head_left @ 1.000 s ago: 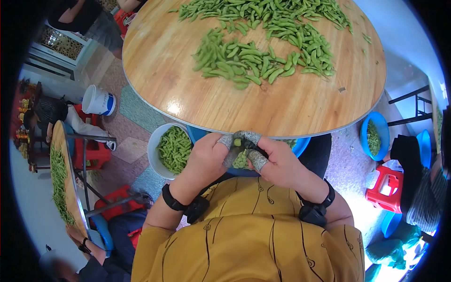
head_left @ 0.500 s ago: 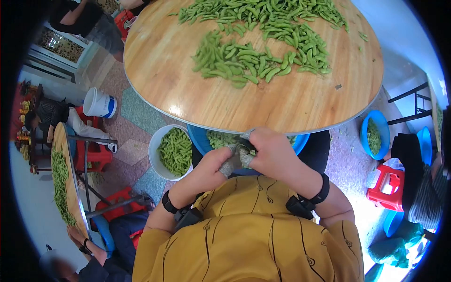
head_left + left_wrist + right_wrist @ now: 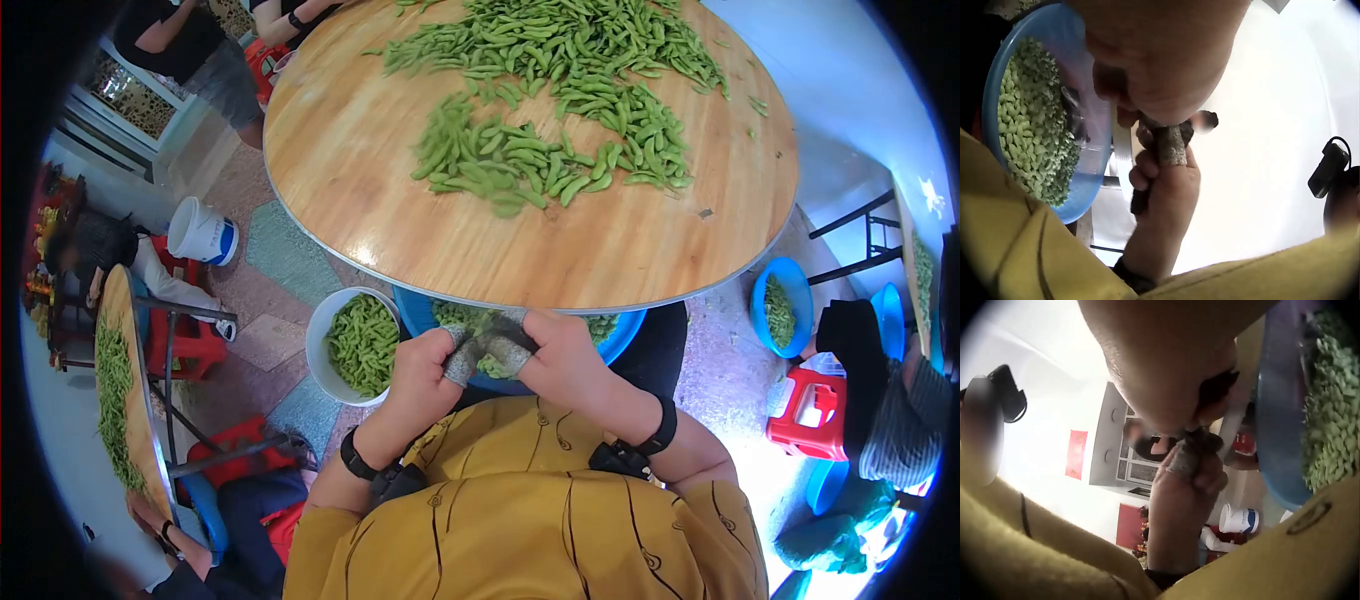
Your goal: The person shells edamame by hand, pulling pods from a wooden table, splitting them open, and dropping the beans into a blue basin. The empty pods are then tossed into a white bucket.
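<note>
In the head view my left hand and right hand meet below the table's near edge, thumbs and fingers curled toward each other. Grey wraps cover both thumbs and some fingers. A bit of green edamame pod shows blurred between the fingertips, mostly hidden by them. Below the hands sits a blue basin; the left wrist view shows shelled green beans inside it. The right wrist view has the grey thumb wrap of the left hand pressed close to the right hand's fingers.
A round wooden table carries a large spread of edamame pods. At left on the floor stands a white bucket of green pods. To the right are another blue basin and a red stool. Other people sit around.
At half a second ago the right hand was turned over the left fingertips, with something dark at its fingers. Now the hands face each other, thumbs close together. The view has shifted slightly.
</note>
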The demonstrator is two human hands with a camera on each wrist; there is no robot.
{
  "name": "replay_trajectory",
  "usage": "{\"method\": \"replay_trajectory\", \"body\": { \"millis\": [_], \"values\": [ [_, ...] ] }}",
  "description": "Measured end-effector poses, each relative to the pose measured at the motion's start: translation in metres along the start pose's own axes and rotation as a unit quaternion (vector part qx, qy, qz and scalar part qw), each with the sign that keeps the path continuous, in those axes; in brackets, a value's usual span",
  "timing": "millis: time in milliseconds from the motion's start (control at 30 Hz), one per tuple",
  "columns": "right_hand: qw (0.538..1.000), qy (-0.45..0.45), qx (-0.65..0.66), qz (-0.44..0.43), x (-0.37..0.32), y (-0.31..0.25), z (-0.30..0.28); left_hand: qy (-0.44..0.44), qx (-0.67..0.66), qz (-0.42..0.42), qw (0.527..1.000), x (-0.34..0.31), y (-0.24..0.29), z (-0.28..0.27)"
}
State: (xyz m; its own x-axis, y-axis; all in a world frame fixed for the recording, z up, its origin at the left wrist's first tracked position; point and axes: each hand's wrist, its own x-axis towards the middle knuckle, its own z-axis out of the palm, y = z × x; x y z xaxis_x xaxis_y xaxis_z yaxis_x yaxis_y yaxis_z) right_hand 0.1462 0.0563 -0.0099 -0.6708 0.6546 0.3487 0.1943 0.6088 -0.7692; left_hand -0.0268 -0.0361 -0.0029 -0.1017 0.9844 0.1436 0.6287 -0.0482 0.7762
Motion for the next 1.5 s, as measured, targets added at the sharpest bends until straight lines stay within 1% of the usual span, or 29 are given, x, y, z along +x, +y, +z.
{"method": "replay_trajectory", "body": {
  "millis": [33,67,100,133,200,267,300,333,367,400,467,533,600,633,667,700,767,833,933,1000,1033,1100,1133,1200,1233,1300,1333,1400,1500],
  "values": [
    [1.0,0.0,-0.004,0.002,0.001,-0.004,-0.004,-0.013,-0.011,0.011,1.0,0.002,0.005,-0.002],
    [0.97,-0.056,0.169,0.165,0.002,-0.011,-0.01,-0.027,-0.021,0.022,0.999,0.004,0.008,-0.004],
    [0.881,-0.107,0.333,0.317,0.004,-0.017,-0.015,-0.029,-0.023,0.023,0.999,0.006,0.009,-0.004],
    [0.881,-0.106,0.332,0.319,0.004,-0.015,-0.016,-0.043,-0.058,0.054,0.996,0.007,0.011,-0.004],
    [0.799,-0.14,0.468,0.349,0.005,-0.012,-0.018,-0.058,-0.093,0.086,0.99,0.008,0.011,-0.005],
    [0.777,-0.169,0.489,0.359,0.009,-0.009,-0.023,-0.143,-0.331,-0.062,0.931,0.005,0.011,-0.006],
    [0.752,-0.198,0.509,0.369,0.01,-0.008,-0.025,-0.142,-0.332,-0.061,0.931,0.003,0.009,-0.005],
    [0.752,-0.2,0.507,0.37,0.008,-0.004,-0.022,-0.106,-0.37,-0.106,0.917,0.001,0.005,-0.002],
    [0.919,-0.144,0.285,0.233,0.003,0.002,-0.015,-0.069,-0.407,-0.149,0.898,0.0,0.001,0.0],
    [0.994,-0.073,0.036,0.072,0.0,0.005,-0.011,-0.066,-0.408,-0.149,0.898,-0.001,-0.003,-0.002],
    [0.995,-0.087,-0.015,0.054,0.001,0.008,-0.015,0.031,-0.282,-0.159,0.946,-0.006,-0.016,-0.011],
    [0.992,-0.099,-0.063,0.037,0.007,0.009,-0.018,0.064,-0.195,-0.164,0.965,-0.02,-0.043,-0.022],
    [0.991,0.029,-0.128,0.026,0.027,0.009,-0.027,0.096,-0.105,-0.168,0.975,-0.037,-0.072,-0.033],
    [0.991,0.028,-0.127,0.025,0.039,0.015,-0.029,0.103,0.002,-0.18,0.978,-0.044,-0.086,-0.039],
    [0.983,0.067,-0.165,0.051,0.054,0.023,-0.031,0.107,0.108,-0.191,0.97,-0.051,-0.096,-0.044],
    [0.971,0.105,-0.201,0.078,0.066,0.03,-0.032,0.109,0.109,-0.192,0.969,-0.057,-0.103,-0.048],
    [0.961,0.084,-0.243,0.104,0.084,0.049,-0.028,0.07,0.382,-0.23,0.892,-0.064,-0.111,-0.054],
    [0.947,0.065,-0.285,0.133,0.089,0.056,-0.025,0.094,0.405,-0.244,0.876,-0.05,-0.092,-0.052],
    [0.959,0.089,-0.249,0.104,0.084,0.053,-0.027,0.162,0.332,-0.088,0.925,-0.026,-0.065,-0.043],
    [0.98,0.009,-0.11,0.168,0.071,0.028,-0.039,0.167,0.245,0.027,0.955,0.002,-0.03,-0.028],
    [0.98,0.006,-0.111,0.168,0.065,0.019,-0.044,0.165,0.198,0.1,0.961,0.015,-0.014,-0.021],
    [0.956,-0.131,-0.014,0.264,0.052,0.007,-0.051,0.122,0.095,0.155,0.976,0.039,0.015,-0.005],
    [0.959,-0.147,0.041,0.237,0.041,0.007,-0.053,0.124,0.091,0.155,0.976,0.042,0.017,-0.003],
    [0.96,-0.119,0.09,0.236,0.028,0.003,-0.054,-0.089,0.065,0.119,0.987,0.044,0.019,0.002],
    [0.958,-0.087,0.144,0.233,0.024,0.002,-0.055,-0.09,0.062,0.118,0.987,0.045,0.02,0.002],
    [0.951,-0.096,0.143,0.258,0.019,0.0,-0.054,-0.159,-0.108,0.012,0.981,0.044,0.022,0.001],
    [0.954,-0.06,0.181,0.231,0.016,-0.001,-0.049,-0.163,-0.107,0.009,0.981,0.042,0.022,0.002],
    [0.954,-0.024,0.221,0.203,0.012,-0.002,-0.045,-0.088,-0.332,-0.125,0.931,0.037,0.023,0.004],
    [0.964,-0.094,0.188,0.164,0.006,-0.006,-0.044,-0.056,-0.33,-0.122,0.934,0.029,0.013,0.008]
  ]
}}
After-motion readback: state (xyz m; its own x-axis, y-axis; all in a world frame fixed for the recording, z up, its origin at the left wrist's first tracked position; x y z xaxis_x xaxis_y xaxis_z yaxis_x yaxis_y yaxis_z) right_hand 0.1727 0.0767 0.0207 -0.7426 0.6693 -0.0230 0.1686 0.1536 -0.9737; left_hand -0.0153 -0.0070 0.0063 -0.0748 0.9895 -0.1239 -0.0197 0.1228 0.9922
